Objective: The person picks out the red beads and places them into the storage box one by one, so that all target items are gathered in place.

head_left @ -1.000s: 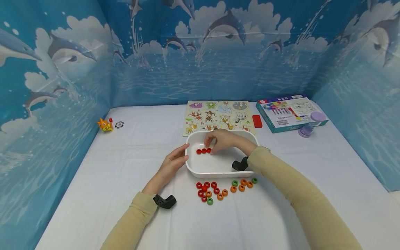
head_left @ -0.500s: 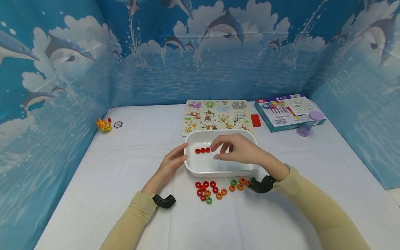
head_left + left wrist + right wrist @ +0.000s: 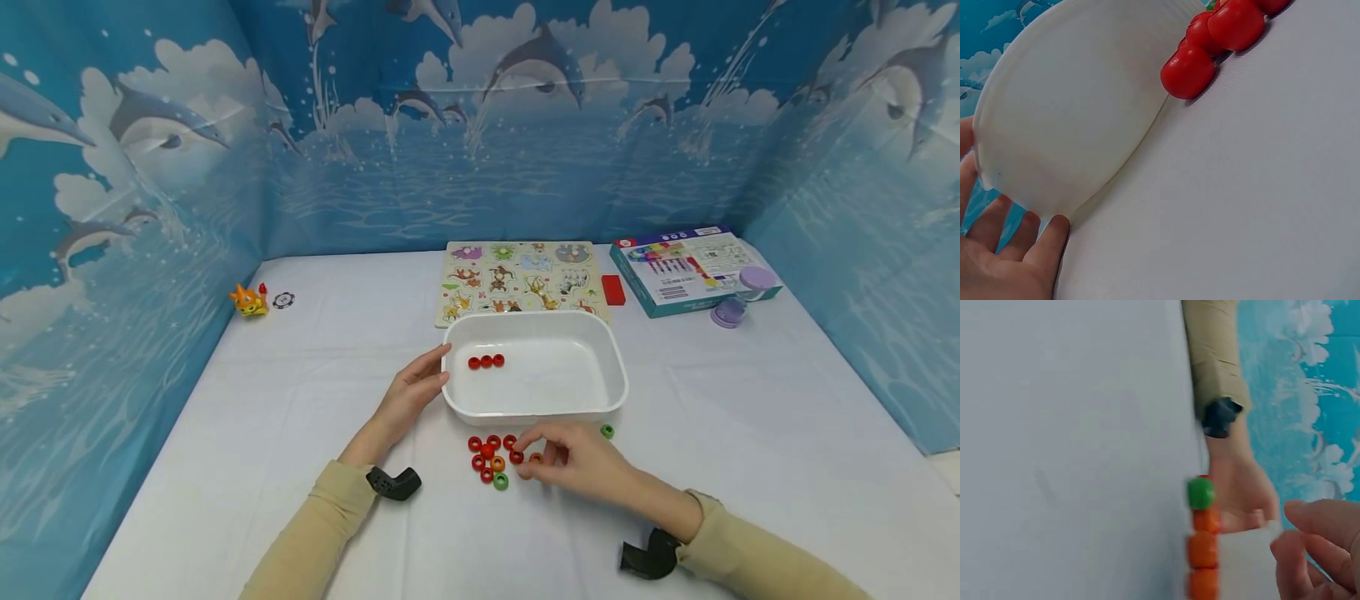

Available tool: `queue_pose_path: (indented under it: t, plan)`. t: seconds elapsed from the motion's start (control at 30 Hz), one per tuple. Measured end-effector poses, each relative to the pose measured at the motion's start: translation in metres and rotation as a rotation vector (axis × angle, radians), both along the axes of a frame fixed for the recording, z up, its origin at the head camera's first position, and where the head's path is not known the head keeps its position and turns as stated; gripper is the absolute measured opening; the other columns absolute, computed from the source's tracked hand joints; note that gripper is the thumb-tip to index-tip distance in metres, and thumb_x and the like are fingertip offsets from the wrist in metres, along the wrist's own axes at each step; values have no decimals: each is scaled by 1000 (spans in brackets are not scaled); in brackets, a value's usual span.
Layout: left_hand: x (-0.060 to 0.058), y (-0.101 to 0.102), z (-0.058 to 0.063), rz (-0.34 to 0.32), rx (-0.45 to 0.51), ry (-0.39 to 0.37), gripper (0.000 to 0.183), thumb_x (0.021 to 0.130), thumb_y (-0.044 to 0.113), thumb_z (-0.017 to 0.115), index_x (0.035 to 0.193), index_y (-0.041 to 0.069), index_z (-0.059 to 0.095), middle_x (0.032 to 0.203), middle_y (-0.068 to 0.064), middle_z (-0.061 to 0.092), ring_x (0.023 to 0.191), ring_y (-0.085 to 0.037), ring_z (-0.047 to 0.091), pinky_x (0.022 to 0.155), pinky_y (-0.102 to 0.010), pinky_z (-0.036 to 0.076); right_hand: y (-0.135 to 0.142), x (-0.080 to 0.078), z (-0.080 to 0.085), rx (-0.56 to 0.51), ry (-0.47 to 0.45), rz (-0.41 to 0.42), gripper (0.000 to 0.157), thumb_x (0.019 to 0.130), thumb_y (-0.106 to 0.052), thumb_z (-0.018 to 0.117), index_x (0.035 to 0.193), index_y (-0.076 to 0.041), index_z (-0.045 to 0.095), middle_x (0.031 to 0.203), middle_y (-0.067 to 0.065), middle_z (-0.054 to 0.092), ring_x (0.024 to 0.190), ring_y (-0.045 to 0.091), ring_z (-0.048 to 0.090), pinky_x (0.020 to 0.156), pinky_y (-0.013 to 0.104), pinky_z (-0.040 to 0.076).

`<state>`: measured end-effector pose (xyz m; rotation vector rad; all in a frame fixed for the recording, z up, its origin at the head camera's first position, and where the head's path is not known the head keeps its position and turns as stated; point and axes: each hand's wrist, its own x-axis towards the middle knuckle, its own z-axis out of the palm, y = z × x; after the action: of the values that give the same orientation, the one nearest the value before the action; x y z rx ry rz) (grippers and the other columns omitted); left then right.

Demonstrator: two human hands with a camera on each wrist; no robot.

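Note:
A white plastic tray (image 3: 551,375) stands in the middle of the table, with a short row of red beads (image 3: 486,362) at its left inside. My left hand (image 3: 405,400) rests against the tray's left end; in the left wrist view its fingertips (image 3: 1054,234) touch the outer wall. Several loose beads, red (image 3: 475,443), orange (image 3: 497,463) and green (image 3: 500,481), lie in front of the tray. Over the right part of this group hovers my right hand (image 3: 588,467), hiding some beads. Its thumb and forefinger are bent but apart, with nothing seen between them.
Behind the tray lies an animal puzzle board (image 3: 517,275), with a red block (image 3: 613,290) beside it. A boxed set (image 3: 690,271) and purple tubs (image 3: 729,313) are at the back right. An orange toy figure (image 3: 249,300) and a round chip (image 3: 283,300) sit far left.
My right hand has let go of a red bead in the tray, lifted away, and moved forward-to-near over the loose beads. My left hand stays at the tray's end.

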<state>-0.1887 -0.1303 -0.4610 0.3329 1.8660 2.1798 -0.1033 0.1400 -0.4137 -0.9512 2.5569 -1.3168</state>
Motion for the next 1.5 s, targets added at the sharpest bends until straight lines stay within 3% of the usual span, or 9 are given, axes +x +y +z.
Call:
queue_pose_path:
  t: [0.2, 0.4, 0.8, 1.03, 1.13, 1.27, 1.4, 1.5]
  plan:
    - [0, 0, 1, -10, 0, -16, 53, 85, 24, 61, 133, 16, 42, 144, 4, 23, 132, -13, 17, 101, -31, 29, -2, 3, -22, 60, 88, -125, 27, 73, -43, 70, 92, -24, 64, 63, -12, 52, 48, 1, 42, 42, 18, 39]
    - [1, 0, 2, -3, -5, -36, 52, 85, 23, 61, 133, 17, 43, 144, 5, 23, 131, -12, 19, 100, -29, 31, -4, 1, -32, 128, 135, -165, 27, 71, -43, 71, 91, -27, 63, 76, -15, 57, 51, 0, 42, 44, 16, 38]
    - [0, 0, -3, 10, -33, 18, 51, 84, 28, 61, 131, 20, 45, 145, 0, 23, 133, -21, 16, 101, -35, 30, -15, 2, -34, 238, 229, -262, 20, 69, -34, 74, 85, -27, 64, 76, -18, 57, 56, -1, 41, 49, 15, 37]
    - [0, 0, -1, 6, -26, -4, 52, 84, 26, 61, 133, 18, 43, 144, 2, 23, 132, -17, 18, 102, -34, 29, -19, -1, -30, 271, 180, -283, 18, 69, -31, 74, 84, -27, 64, 76, -18, 57, 56, -1, 43, 50, 16, 38]
    - [0, 0, 1, 0, -22, -20, 51, 86, 22, 59, 134, 16, 42, 144, 3, 23, 131, -15, 19, 102, -33, 30, -17, -1, -24, 264, 146, -277, 19, 70, -30, 73, 86, -27, 65, 75, -19, 56, 55, 0, 43, 48, 16, 39]
    - [1, 0, 3, -4, -38, -33, 49, 88, 16, 56, 134, 15, 41, 144, 3, 23, 131, -15, 19, 101, -32, 30, -10, 0, -8, 246, 94, -207, 20, 72, -27, 73, 90, -23, 65, 66, -18, 54, 49, 0, 43, 43, 18, 40]
    - [2, 1, 3, 4, -52, -26, 49, 86, 21, 58, 133, 19, 43, 143, 5, 25, 131, -13, 20, 101, -32, 30, -2, -5, 21, 227, 80, -114, 23, 74, -24, 73, 94, -24, 64, 71, -17, 56, 52, 0, 46, 44, 18, 42]
    - [1, 0, 2, 12, -36, -25, 50, 84, 26, 62, 131, 22, 46, 142, 8, 27, 130, -11, 20, 101, -31, 30, 2, -19, 51, 193, 122, -56, 23, 75, -25, 71, 97, -25, 62, 82, -16, 58, 57, 1, 49, 48, 19, 45]
